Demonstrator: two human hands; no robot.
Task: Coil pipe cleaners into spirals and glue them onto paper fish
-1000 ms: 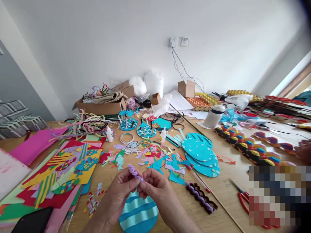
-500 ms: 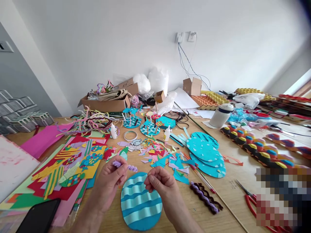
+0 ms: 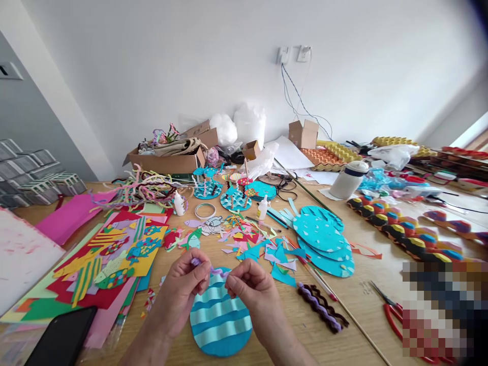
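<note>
A curly lilac pipe cleaner (image 3: 218,273) stretches between my two hands, over the top of a blue disc (image 3: 221,343) with wavy light-blue paper strips. My left hand (image 3: 186,279) pinches it near its left part, and a bit of lilac pokes out above the fingers. On the other side my right hand (image 3: 249,284) is closed with thumb and fingertips at the right end. Twisted brown and lilac pipe cleaners (image 3: 322,307) lie on the table to the right.
Coloured paper with fish cutouts (image 3: 114,254) and a black phone (image 3: 63,338) lie left. Ahead are paper scraps, glue bottles (image 3: 262,207) and finished sea scenes (image 3: 236,200). Blue discs (image 3: 322,234), a thin stick (image 3: 358,325) and red-handled scissors (image 3: 392,315) lie right.
My left hand has moved right, toward my right hand. The lilac pipe cleaner's free end now reaches my right fingertips, which were apart from it before.
</note>
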